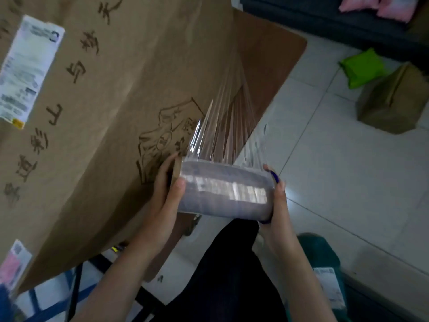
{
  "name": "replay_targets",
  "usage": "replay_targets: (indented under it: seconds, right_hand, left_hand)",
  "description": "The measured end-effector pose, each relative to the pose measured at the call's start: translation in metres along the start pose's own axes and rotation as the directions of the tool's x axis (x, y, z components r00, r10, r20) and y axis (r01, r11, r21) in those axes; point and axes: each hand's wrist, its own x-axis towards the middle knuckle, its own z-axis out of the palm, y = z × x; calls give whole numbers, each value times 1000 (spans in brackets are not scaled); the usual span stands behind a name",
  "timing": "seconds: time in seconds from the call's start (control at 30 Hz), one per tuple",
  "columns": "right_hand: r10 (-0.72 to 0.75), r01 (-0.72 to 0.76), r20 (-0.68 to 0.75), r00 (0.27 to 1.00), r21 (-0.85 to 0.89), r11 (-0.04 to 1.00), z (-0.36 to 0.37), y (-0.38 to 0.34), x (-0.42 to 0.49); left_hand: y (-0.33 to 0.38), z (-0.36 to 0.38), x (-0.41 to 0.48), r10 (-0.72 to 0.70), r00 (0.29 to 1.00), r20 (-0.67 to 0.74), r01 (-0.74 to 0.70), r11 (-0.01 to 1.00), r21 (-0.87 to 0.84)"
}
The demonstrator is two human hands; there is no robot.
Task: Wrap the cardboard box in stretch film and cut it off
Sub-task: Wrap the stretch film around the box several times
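**Head view**

- **Cardboard box** (104, 112): large, printed with brown characters and a drawing. It is lying on the brown table (269, 54) and filling the left and centre of the frame. A white shipping label (27, 70) is sitting near its upper left.
- **Film roll** (222, 191): it is hanging just beside the box's near right corner, off the table edge and over the person's lap.
- **Film sheet** (222, 129): it is running taut and pleated from the roll up to the box's right edge.
- **Left hand** (167, 189): it is gripping the roll's left end, with the thumb lying on the film.
- **Right hand** (278, 201): it is gripping the right end, beside a blue ring of unclear purpose.
- **Step, as judged:** wrapping is under way and cutting has not begun.
- **Next move, as judged:** carrying the roll round the box with the sheet held taut and the core free to turn in both grips.
- **Not determinable:**
  - where the film is anchored
  - how many turns are already laid on
  - the box's far side and underside
  - most of the right hand's fingers, which are behind the roll
  - any cutter, since none is showing
- **Picture quality:** motion blur is softening the print and the label.
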Motion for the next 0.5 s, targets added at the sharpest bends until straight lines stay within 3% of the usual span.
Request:
replay_targets:
  seconds: [0.2,0.4,0.5]
  right_hand:
    - [-30,25,-81,996,-54,998,1,33,-31]
    - [24,-22,-158,987,16,1000,18,65,-54]
    - [47,-34,-191,980,71,997,25,83,-65]
  left_hand:
    - [-25,-4,-32,-64,998,-24,61,992,-114]
    - [-34,-18,-62,3,996,-85,-6,999,-34]
    - [-36,-29,-67,49,999,-13,-49,999,8]
